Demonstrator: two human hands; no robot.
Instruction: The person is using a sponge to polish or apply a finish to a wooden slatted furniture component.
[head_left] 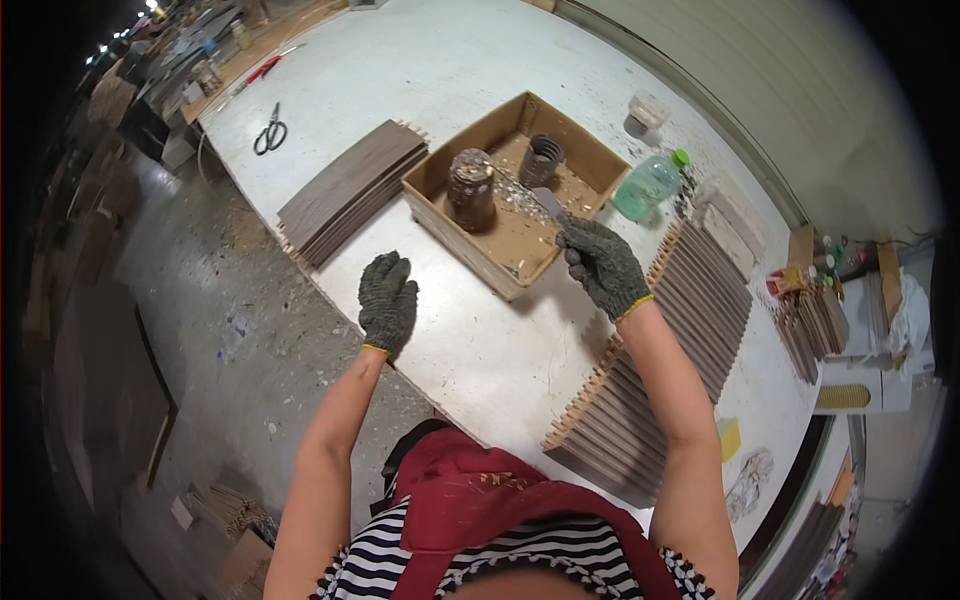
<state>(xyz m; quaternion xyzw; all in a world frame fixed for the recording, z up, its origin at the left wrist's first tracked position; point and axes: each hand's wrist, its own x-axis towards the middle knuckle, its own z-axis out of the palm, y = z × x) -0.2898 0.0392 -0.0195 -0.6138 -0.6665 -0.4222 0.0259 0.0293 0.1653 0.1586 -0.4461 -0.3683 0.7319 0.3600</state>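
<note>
My right hand (605,265), in a dark knitted glove, grips a putty knife whose flat grey blade (547,203) points into a shallow brown box (455,247). Its handle is hidden in my fingers. Inside the box stand a brown, crusted jar (472,205) and a dark ribbed cup (541,158), with pale scraps between them. My left hand (388,303), gloved alike, is held near the table's left edge, fingers extended and nothing in it. Beyond it lies a stack of dark wooden slats (350,190) with pale pegged ends.
Rows of dark slats (700,305) lie under and beside my right forearm. A green-capped bottle (648,188) and a small tub (647,115) stand right of the box on the white table (450,345). Black scissors (270,132) and a red-handled tool (264,70) lie far left.
</note>
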